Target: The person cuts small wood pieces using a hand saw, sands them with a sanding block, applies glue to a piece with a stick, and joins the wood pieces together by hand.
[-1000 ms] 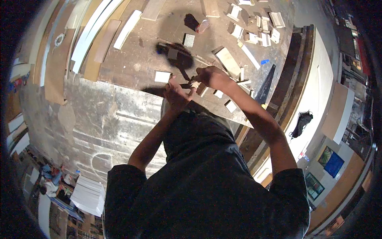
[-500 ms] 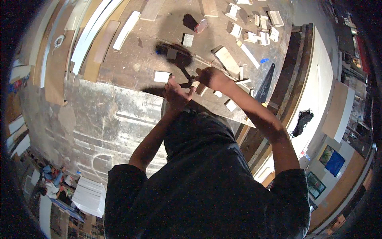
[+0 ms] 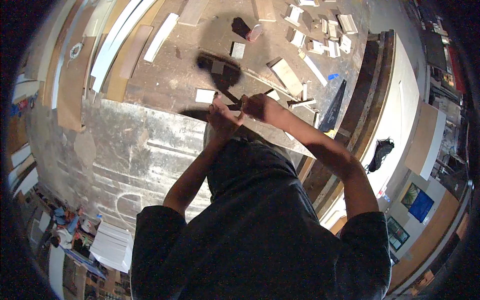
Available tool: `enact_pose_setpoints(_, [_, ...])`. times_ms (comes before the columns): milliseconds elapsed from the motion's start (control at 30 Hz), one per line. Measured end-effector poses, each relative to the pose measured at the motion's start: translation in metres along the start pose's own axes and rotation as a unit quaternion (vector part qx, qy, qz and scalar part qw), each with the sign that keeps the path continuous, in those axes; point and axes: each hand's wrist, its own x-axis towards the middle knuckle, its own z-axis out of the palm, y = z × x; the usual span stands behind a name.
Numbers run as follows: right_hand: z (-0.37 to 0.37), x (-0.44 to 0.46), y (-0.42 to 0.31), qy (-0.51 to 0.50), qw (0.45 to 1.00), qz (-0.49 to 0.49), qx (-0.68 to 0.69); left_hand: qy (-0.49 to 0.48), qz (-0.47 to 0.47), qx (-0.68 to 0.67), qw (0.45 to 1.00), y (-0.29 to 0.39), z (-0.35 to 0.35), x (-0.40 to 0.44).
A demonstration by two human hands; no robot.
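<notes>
Over the near edge of the workbench (image 3: 165, 90), my left hand (image 3: 223, 119) has its fingers curled, with the thumb toward my other hand. My right hand (image 3: 261, 108) is closed and almost touches the left one. Whatever lies between the fingers is dark and too small to make out. Just beyond the left hand is a small white block (image 3: 204, 95). Beyond the right hand lie a pale wood offcut (image 3: 272, 94) and a thicker wood block (image 3: 286, 75). Thin wood strips (image 3: 302, 103) sit to its right.
A handsaw (image 3: 334, 110) lies at the bench's right side, near a blue scrap (image 3: 333, 77). Several small wood assemblies (image 3: 316, 47) stand at the back right. Long boards (image 3: 112, 47) cover the left side. Black cloth (image 3: 382, 150) rests on a white panel (image 3: 400, 115).
My right hand has shifted slightly left and down, closer to the left. A pale bit seen between the hands is now covered, and an offcut beyond the right hand shows.
</notes>
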Motion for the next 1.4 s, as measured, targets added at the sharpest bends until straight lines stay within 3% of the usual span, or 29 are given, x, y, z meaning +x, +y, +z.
enact_pose_setpoints(333, [-0.012, 0.003, -0.01, -0.003, 0.999, -0.026, -0.023, 0.004, 0.02, -0.005, 1.0, -0.005, 0.004, -0.002])
enact_pose_setpoints(400, [-0.011, 0.004, -0.015, 0.016, 0.993, 0.085, 0.086, -0.018, 0.009, -0.014, 1.0, -0.007, 0.004, -0.003])
enact_pose_setpoints(500, [-0.006, 0.002, 0.009, 0.055, 0.998, 0.011, 0.011, 0.018, 0.023, -0.026, 0.999, -0.006, 0.007, -0.003])
enact_pose_setpoints(667, [-0.005, -0.008, 0.017, -0.085, 0.989, 0.088, -0.089, 0.018, 0.015, -0.024, 0.999, -0.005, 0.009, -0.003])
enact_pose_setpoints(733, [-0.019, -0.002, 0.003, -0.085, 0.99, 0.108, 0.01, 0.02, 0.011, -0.02, 1.0, -0.004, 0.007, -0.003])
enact_pose_setpoints(867, [-0.012, -0.001, 0.012, -0.023, 0.999, 0.041, -0.018, 0.007, 0.006, -0.016, 1.0, -0.003, 0.006, -0.003])
enact_pose_setpoints(967, [-0.018, 0.001, 0.004, 0.005, 0.997, 0.058, 0.051, 0.016, 0.023, -0.001, 1.0, 0.004, -0.004, -0.004])
enact_pose_setpoints(1033, [-0.03, 0.006, -0.003, -0.075, 0.975, 0.179, 0.111, 0.026, 0.031, 0.017, 0.999, 0.002, -0.002, -0.004])
enact_pose_setpoints(1167, [-0.062, 0.001, 0.003, -0.04, 0.986, 0.164, 0.007, 0.026, 0.06, -0.006, 0.998, -0.003, -0.002, -0.001])
enact_pose_setpoints(1233, [-0.076, 0.0, 0.003, 0.09, 0.921, 0.338, 0.169, 0.028, 0.077, -0.012, 0.997, 0.0, -0.016, 0.006])
enact_pose_setpoints(1300, [-0.084, -0.01, 0.0, 0.137, 0.908, 0.35, 0.185, -0.009, 0.037, -0.049, 0.998, 0.003, -0.039, 0.018])
enact_pose_setpoints(1367, [-0.081, -0.025, 0.0, 0.237, 0.818, 0.418, 0.315, -0.028, 0.016, -0.065, 0.997, -0.006, -0.053, 0.036])
enact_pose_setpoints(1400, [-0.076, -0.031, -0.001, 0.286, 0.782, 0.41, 0.372, -0.014, 0.065, -0.037, 0.997, -0.015, -0.056, 0.058])
